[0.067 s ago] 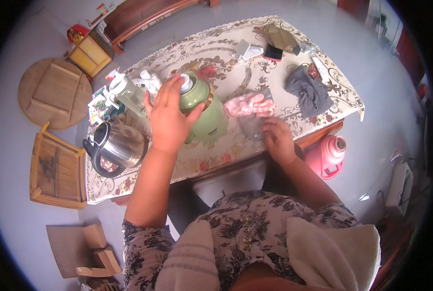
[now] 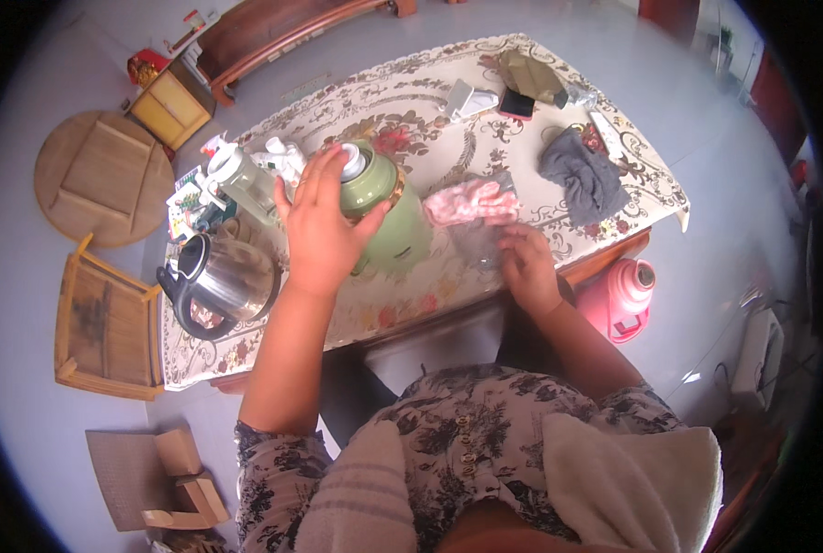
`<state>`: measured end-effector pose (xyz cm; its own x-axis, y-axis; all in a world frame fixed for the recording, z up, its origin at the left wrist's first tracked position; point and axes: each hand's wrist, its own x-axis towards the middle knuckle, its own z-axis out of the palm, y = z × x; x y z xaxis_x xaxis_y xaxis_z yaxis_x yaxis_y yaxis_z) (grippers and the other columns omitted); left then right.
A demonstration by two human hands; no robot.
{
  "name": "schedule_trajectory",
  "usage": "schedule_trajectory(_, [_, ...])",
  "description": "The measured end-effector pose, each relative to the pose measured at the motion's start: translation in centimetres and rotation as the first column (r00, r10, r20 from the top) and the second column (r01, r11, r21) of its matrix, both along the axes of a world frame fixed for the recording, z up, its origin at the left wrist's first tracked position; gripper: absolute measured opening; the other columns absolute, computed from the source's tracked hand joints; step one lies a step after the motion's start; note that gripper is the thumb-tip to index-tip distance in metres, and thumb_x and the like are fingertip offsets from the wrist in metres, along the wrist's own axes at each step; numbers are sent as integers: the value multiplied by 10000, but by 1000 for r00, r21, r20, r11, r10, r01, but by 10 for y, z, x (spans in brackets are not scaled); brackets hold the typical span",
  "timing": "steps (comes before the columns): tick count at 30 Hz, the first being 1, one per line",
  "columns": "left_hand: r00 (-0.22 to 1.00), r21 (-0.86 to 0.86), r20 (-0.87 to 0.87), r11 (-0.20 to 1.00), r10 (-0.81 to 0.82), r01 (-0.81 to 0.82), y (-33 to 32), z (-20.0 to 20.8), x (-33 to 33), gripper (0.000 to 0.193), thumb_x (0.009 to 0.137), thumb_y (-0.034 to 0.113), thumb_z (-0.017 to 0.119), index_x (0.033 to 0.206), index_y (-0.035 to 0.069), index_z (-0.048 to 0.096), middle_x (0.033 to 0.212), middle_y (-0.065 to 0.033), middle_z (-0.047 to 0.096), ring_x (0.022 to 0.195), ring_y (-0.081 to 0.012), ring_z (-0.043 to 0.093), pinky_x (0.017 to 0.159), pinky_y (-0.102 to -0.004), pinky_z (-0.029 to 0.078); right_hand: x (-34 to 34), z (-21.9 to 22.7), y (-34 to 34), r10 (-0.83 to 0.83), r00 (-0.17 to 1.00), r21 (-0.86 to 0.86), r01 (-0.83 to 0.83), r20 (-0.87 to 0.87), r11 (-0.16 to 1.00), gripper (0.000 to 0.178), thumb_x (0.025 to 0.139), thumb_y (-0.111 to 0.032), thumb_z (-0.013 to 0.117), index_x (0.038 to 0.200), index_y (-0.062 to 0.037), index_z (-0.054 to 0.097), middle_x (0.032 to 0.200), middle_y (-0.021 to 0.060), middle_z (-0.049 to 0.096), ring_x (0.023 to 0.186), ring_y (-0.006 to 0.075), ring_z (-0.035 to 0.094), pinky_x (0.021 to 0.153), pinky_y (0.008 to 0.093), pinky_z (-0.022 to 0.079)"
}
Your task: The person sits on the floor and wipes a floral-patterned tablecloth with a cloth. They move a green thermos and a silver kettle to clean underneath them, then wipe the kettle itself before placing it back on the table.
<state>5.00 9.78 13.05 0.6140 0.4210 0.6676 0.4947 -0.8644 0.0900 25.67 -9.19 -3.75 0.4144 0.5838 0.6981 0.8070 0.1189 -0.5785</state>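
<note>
A green thermos flask [image 2: 400, 232] with a white stopper [image 2: 353, 162] stands on the table, leaning in view toward the upper left. My left hand [image 2: 324, 226] grips its upper part, fingers along the left of the neck and thumb across the shoulder. Right of the flask lies a pink-and-white patterned cloth [image 2: 471, 202] on a clear plastic bag [image 2: 478, 243]. At the bag's right edge, my right hand [image 2: 529, 269] has its fingers curled together. Whether they pinch the bag is hidden.
A steel kettle [image 2: 231, 281] and a clear pitcher [image 2: 241, 180] stand left. A grey cloth [image 2: 585, 175], a phone [image 2: 516, 105] and an olive bag [image 2: 531, 76] lie at the right. A pink thermos [image 2: 619, 300] is beside the table; a wooden chair [image 2: 107, 318] stands left.
</note>
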Motion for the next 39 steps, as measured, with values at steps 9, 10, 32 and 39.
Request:
schedule_trajectory(9, [855, -740, 477, 617, 203, 266, 13, -75, -62, 502, 949, 352, 631, 1295, 2, 534, 1244, -122, 589, 1136, -206, 543, 986, -365, 411, -22, -45, -170, 277, 944, -608, -116, 178, 785, 534, 718, -108, 743, 1231, -161, 602, 1408, 107, 463, 1348, 378, 378, 1107, 511, 321])
schedule_trajectory(10, [832, -777, 494, 558, 252, 292, 9, -79, -61, 449, 962, 370, 605, 1223, 7, 567, 1162, -103, 603, 1062, -188, 552, 950, -348, 421, -25, -49, -186, 216, 959, -657, -44, 183, 752, 569, 723, -114, 744, 1266, -171, 587, 1456, 110, 418, 1378, 400, 326, 1123, 515, 301])
schedule_trajectory(32, [472, -605, 792, 385, 388, 697, 148, -32, 102, 301, 1013, 367, 495, 931, 92, 582, 798, 22, 539, 748, -108, 469, 709, -287, 397, -24, -82, -184, 48, 991, -502, -106, -126, 858, 521, 736, -91, 713, 1244, -153, 618, 1468, 126, 420, 1392, 415, 292, 1173, 543, 199])
schedule_trajectory(39, [489, -692, 719, 444, 494, 569, 203, -82, 180, 339, 1005, 372, 489, 1011, 59, 620, 890, -5, 593, 804, -115, 499, 755, -283, 435, -19, -92, -183, 62, 990, -453, -114, -128, 884, 539, 718, -95, 740, 1240, -178, 630, 1446, 110, 451, 1393, 377, 313, 1169, 554, 204])
